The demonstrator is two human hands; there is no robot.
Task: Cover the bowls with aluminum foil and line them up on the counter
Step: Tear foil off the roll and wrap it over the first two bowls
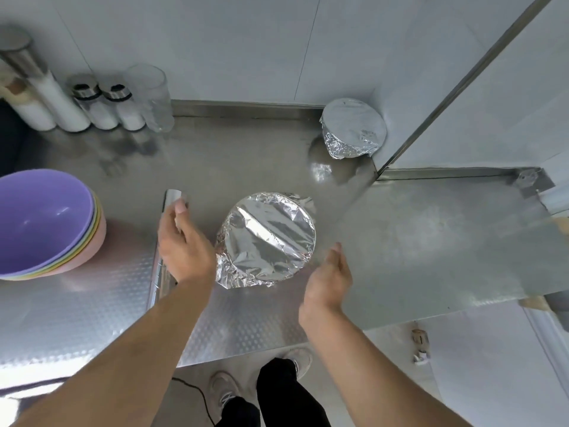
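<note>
The left hand (184, 245) hides part of the foil roll (160, 272).

Bare forearms, no sleeves; bare hands (184, 245), no rings. Black trousers (277, 392); pale worn sneakers (223, 388).

No readable text, labels, brands, numbers or signs on any surface or object in view.

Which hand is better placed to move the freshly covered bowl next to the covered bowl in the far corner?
Probably the right hand: it is open beside the near foil-covered bowl, on the side toward the corner bowl. The left hand lies over the foil roll.
</note>
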